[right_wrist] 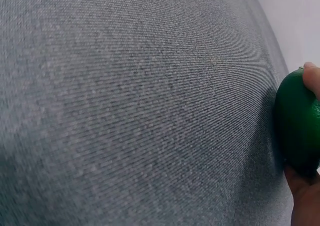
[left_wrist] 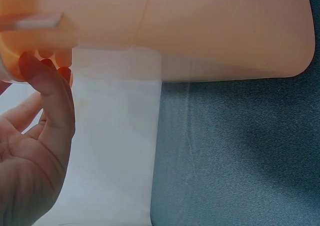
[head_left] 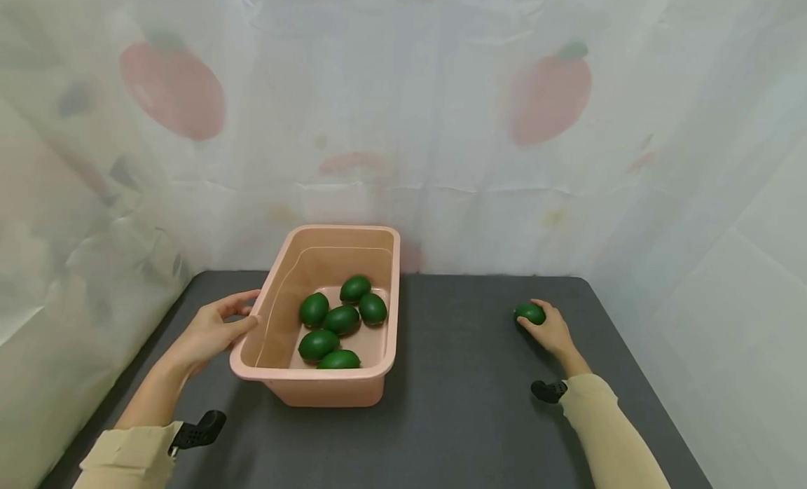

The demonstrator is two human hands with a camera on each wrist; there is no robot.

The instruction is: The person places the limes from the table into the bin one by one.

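Note:
A pink plastic tub [head_left: 372, 387] stands on the dark grey table and holds several green egg-shaped fruits [head_left: 341, 319]. My left hand [head_left: 217, 328] grips the tub's left rim, thumb over the edge; the left wrist view shows the fingers [left_wrist: 47, 93] curled against the tub's wall [left_wrist: 210, 30]. At the right, my right hand [head_left: 550, 329] curls round one more green fruit [head_left: 529, 313] that lies on the table. In the right wrist view that fruit [right_wrist: 296, 123] sits at the right edge, pinched between fingertips.
The grey table [head_left: 454, 391] runs between the tub and the right hand. White sheeting printed with red fruit [head_left: 441, 125] hangs close behind and on both sides. The table's right edge lies near the right hand.

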